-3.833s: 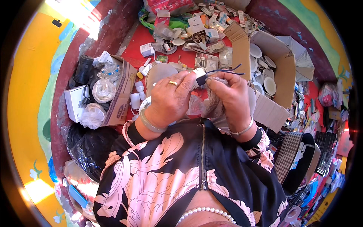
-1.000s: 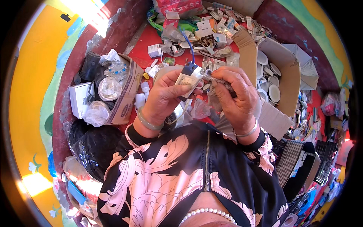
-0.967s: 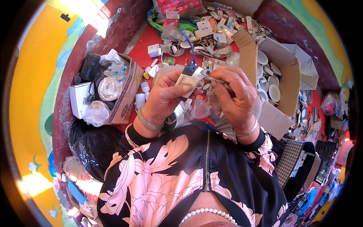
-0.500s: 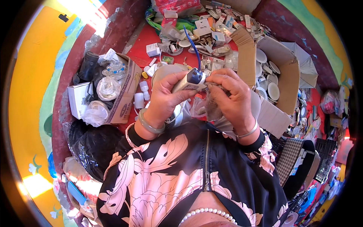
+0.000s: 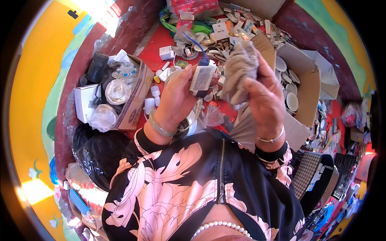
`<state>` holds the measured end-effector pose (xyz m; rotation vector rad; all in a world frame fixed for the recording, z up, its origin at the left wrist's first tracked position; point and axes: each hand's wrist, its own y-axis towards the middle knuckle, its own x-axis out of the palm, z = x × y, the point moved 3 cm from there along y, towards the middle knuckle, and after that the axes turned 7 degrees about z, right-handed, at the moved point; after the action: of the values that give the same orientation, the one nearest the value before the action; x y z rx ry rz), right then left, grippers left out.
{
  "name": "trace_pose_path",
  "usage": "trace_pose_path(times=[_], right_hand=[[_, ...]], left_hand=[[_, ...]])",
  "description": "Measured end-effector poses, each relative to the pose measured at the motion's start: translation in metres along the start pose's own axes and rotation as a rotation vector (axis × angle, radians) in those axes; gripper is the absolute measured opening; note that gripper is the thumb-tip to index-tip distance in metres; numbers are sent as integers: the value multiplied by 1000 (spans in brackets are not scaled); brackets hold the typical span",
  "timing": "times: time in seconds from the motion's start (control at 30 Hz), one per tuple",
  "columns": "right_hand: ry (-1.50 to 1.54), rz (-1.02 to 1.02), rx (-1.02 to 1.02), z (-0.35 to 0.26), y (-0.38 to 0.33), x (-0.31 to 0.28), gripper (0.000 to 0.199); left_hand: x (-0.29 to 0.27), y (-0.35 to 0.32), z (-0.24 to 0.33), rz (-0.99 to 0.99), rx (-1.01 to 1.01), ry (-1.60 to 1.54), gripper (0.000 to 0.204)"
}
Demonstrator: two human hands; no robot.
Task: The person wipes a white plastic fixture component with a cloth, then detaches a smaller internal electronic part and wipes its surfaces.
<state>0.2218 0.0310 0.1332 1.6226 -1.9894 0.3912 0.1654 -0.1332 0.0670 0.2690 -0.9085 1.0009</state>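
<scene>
My left hand [image 5: 179, 90] grips a small white box-shaped LED driver [image 5: 202, 78] with dark end caps, its labelled face turned up. A blue wire [image 5: 194, 41] runs out of its far end. In my right hand [image 5: 267, 94] is a crumpled grey-brown cloth [image 5: 240, 72], pinched between thumb and fingers. The cloth is just right of the driver, apart from it. Beneath the hands, a clear plastic bag with an orange-red piece [image 5: 213, 115] and white lamp parts lie on red cloth.
On the left stands a cardboard box [image 5: 138, 94] of bagged parts, beside a black plastic bag [image 5: 100, 154]. A second carton [image 5: 307, 80] at right holds round white lamp discs [image 5: 292, 101]. Small boxes and lamp parts crowd the far side. A houndstooth-patterned item [image 5: 307, 168] lies at lower right.
My right hand has moved right, away from the driver, lifting the cloth into fuller view. The driver has turned in my left hand, so its label now faces up.
</scene>
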Motion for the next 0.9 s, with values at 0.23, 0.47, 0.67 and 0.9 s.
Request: trace_pose_path(times=[0.23,0.47,0.67,0.9], right_hand=[[-1195,-108,-867,46,-2,13,35],[-1098,-216,-857,48,-8,16,35],[-1094,-282,-898,49,-16,19,35],[-1134,-139,-955,37,-1,10,34]], left_hand=[[3,5,-14,0,92,-17,29],[0,1,-12,1,77,-124,24],[-6,6,-16,-196,14,-230,27],[6,-7,-15,-36,80,-91,30]])
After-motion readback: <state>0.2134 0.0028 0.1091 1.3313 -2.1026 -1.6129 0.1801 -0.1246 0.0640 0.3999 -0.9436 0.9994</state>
